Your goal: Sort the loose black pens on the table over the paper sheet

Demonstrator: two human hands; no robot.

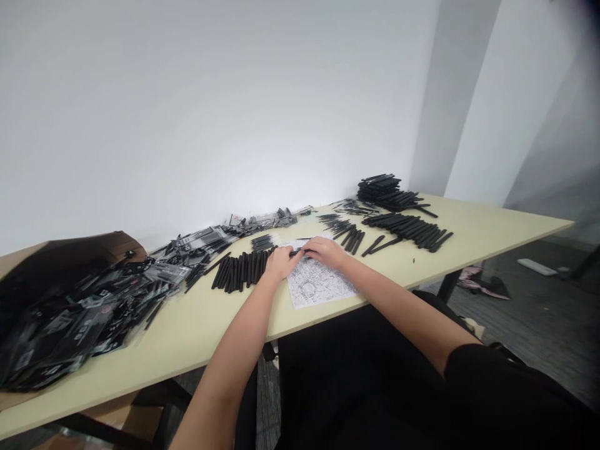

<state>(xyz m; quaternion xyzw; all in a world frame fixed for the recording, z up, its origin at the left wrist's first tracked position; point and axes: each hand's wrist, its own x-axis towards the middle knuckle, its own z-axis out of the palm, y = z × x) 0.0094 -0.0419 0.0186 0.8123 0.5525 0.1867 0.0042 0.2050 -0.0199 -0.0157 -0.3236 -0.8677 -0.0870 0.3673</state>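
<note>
- Well, I see my left hand point(282, 262) and my right hand point(327, 250) close together over a white paper sheet with small grey print point(319, 284).
- Between them is a thin black plastic stick point(297, 252). It lies at 3 o'clock from the left hand and at 9 o'clock from the right hand.
- The stick's long side runs from 9 to 3 o'clock, from one hand to the other.
- Both hands are curled, and their fingertips seem to pinch the stick, one at each end. It is small, so I am not fully sure about the right one.
- Both hands are about as near to it as each other.
- The stick looks smooth, hard and round like a pen.
- At 9 o'clock from the left hand, a row of black plastic tubes point(239, 270) lies side by side, just beside it.
- The pale yellow flat table point(492, 228) looks smooth.
- Far off at 9 o'clock is a heap of shiny black packets point(84, 312).
</note>
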